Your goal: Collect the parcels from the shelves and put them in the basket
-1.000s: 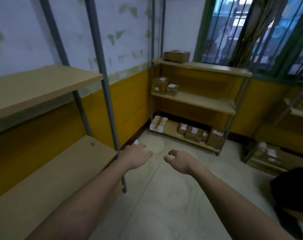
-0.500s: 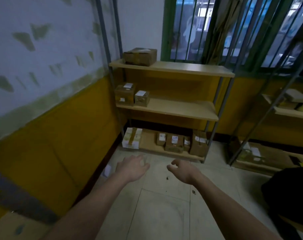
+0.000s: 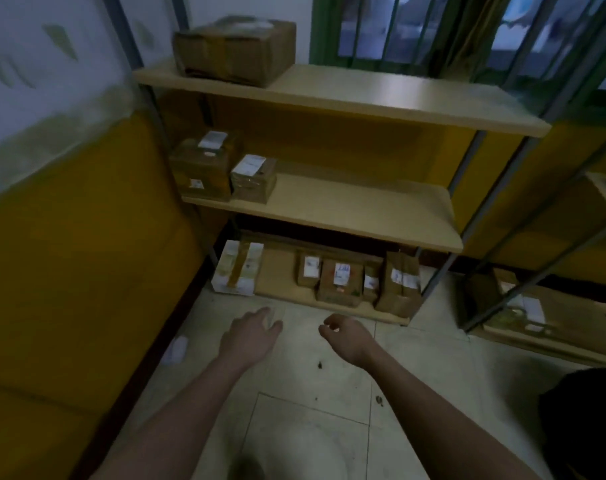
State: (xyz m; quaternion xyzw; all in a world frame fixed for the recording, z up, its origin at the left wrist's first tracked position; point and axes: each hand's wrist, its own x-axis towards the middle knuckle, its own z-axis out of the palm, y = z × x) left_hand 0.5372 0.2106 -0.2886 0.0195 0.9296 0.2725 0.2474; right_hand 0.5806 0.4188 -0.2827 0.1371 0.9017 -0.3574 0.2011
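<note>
A three-level wooden shelf (image 3: 346, 209) stands ahead against the yellow wall. A large brown parcel (image 3: 234, 50) sits on its top board. Two labelled parcels, a bigger one (image 3: 202, 168) and a smaller one (image 3: 253, 178), rest on the middle board at the left. The bottom board holds a white box (image 3: 237, 268) and several brown parcels (image 3: 339, 282). My left hand (image 3: 251, 336) and my right hand (image 3: 346, 337) hang empty above the floor in front of the bottom board, fingers loosely apart. No basket is clearly visible.
A second shelf (image 3: 544, 313) with parcels stands at the right. A dark object (image 3: 585, 417) sits at the lower right edge. A white scrap of paper (image 3: 175, 348) lies on the floor by the yellow wall. Barred windows are behind the shelf.
The view has moved forward and turned right: the corner shelf is much closer and the empty left shelf has left the frame. Both hands stay empty and held out in front.
</note>
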